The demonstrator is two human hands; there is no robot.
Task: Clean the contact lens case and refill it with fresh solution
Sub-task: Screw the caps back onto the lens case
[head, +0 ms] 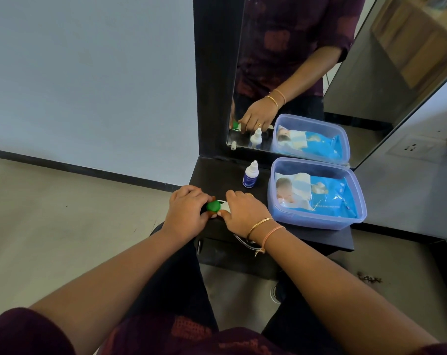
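A white contact lens case (224,206) with a green cap (213,206) lies at the front left of the dark shelf (319,238). My left hand (187,211) has its fingers closed around the green cap. My right hand (244,212) grips the white body of the case from the right and hides its other half. A small white solution bottle (250,175) with a blue label stands upright behind the hands, capped.
A translucent blue plastic box (355,201) with a blue wet-wipes pack (317,193) fills the shelf's right part. A mirror (319,73) rises behind the shelf and reflects hands, bottle and box. A light wall and a floor lie to the left.
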